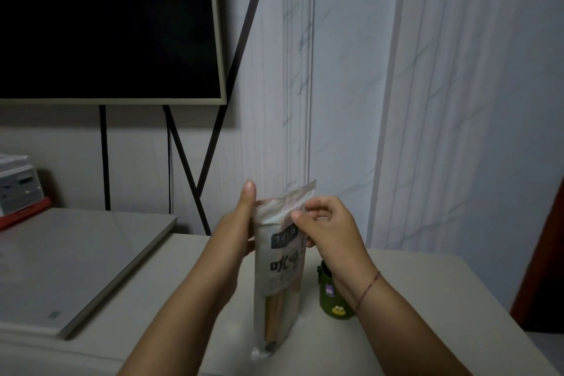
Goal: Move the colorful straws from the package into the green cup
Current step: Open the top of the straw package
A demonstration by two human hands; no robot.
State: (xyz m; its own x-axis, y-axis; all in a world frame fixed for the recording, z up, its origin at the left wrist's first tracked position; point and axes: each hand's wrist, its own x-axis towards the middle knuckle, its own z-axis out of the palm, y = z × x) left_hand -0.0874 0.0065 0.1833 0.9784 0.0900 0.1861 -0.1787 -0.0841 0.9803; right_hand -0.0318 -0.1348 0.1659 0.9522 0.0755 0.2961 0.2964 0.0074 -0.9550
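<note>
A tall clear-and-white straw package [279,278] stands upright on the pale table [427,314], its base near the front edge. Straws [271,314] show faintly through its lower window. My left hand [238,223] grips the package's upper left side, thumb pointing up. My right hand [329,223] pinches the crumpled top flap of the package from the right. The green cup [332,299], with small stickers on it, stands on the table just right of the package, mostly hidden behind my right wrist.
A raised white slab [76,268] lies at the left. Boxes [18,189] on a red tray sit far left. A dark screen [106,21] on a black stand hangs behind. A pale curtain [457,101] covers the right wall.
</note>
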